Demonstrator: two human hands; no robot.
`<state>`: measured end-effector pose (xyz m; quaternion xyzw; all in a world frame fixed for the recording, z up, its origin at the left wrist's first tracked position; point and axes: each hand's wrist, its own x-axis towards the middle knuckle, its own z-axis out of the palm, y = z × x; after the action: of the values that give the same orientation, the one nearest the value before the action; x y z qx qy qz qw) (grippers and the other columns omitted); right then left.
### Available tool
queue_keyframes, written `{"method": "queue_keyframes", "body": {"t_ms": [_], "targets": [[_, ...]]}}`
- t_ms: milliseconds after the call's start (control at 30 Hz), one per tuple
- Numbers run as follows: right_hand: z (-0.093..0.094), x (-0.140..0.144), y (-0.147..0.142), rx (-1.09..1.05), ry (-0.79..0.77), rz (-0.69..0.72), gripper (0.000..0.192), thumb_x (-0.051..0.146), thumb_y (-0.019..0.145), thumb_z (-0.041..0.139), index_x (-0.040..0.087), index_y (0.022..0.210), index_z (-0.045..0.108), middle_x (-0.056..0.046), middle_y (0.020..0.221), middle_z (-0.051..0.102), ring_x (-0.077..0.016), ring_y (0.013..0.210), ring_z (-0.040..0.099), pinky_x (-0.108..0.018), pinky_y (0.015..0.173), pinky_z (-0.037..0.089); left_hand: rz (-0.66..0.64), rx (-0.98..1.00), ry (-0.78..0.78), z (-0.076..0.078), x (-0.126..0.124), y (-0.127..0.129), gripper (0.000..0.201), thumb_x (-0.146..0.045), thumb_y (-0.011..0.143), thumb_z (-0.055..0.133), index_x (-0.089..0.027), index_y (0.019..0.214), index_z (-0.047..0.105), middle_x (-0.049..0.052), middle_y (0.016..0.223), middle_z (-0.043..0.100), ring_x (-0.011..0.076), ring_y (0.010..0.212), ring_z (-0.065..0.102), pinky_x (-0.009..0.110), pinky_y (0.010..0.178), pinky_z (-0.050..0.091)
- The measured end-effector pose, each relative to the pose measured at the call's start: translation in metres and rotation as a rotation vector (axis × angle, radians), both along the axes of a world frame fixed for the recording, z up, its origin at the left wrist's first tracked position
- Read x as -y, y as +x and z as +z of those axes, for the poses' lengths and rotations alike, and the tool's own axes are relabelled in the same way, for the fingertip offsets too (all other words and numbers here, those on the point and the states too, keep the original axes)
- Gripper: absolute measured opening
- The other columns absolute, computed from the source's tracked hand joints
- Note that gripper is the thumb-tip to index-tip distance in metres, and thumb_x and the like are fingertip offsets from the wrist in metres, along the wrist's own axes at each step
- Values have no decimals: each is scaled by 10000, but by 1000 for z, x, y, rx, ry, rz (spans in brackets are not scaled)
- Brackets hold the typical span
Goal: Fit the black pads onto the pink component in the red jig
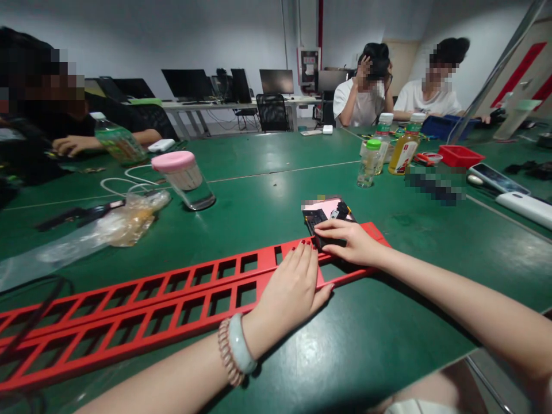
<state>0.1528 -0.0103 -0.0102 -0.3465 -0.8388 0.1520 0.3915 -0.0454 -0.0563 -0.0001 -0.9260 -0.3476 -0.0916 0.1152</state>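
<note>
1. My left hand (293,279) lies flat, gripping nothing, on the red slotted rail (267,260) running from lower left to right of centre.
2. My right hand (356,244) pinches a black part (334,241) near the rail's right end; positioning it seems the present step, calling for a steady rail.
3. Green surface (259,190): pink-lidded cup (190,184) left of centre, juice bottle (404,154) upper right.
4. Behind, monitors (187,85).

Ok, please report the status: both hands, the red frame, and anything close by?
Left hand flat on red frame. Right hand on black part, grip unclear. Pink item with black pieces just beyond frame.
</note>
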Motion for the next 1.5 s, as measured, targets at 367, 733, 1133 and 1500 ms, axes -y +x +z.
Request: {"method": "queue_keyframes", "body": {"t_ms": [367,733,1133,1500], "targets": [[0,2,0,26,-4,48,341,163,788,565,188,1125,609,-122,1148,583,-203,1062,562,-385,924,468,3,11,-28,-1,0,0,635,-473,858,381,27,1248,417,260,1290,439,339,1222,402,458,1010,348],[1,3,0,80,5,41,349,164,801,542,190,1145,597,-123,1160,587,-211,1068,564,-397,931,463,3,22,-27,-1,-1,0,629,-479,855,381,17,1238,427,254,1279,455,334,1209,420,458,1005,354],[1,3,1,94,25,62,327,158,806,529,185,1122,609,-124,1133,592,-213,1055,565,-403,919,470,-1,39,-30,-1,-1,0,620,-483,859,369,7,1235,427,253,1271,463,326,1205,429,461,1002,355],[5,4,1,131,17,76,339,147,810,515,169,1139,592,-134,1144,565,-215,1066,546,-408,931,457,0,28,-32,0,-1,1,630,-486,856,374,14,1235,429,253,1275,460,331,1209,422,461,1005,354]]}}
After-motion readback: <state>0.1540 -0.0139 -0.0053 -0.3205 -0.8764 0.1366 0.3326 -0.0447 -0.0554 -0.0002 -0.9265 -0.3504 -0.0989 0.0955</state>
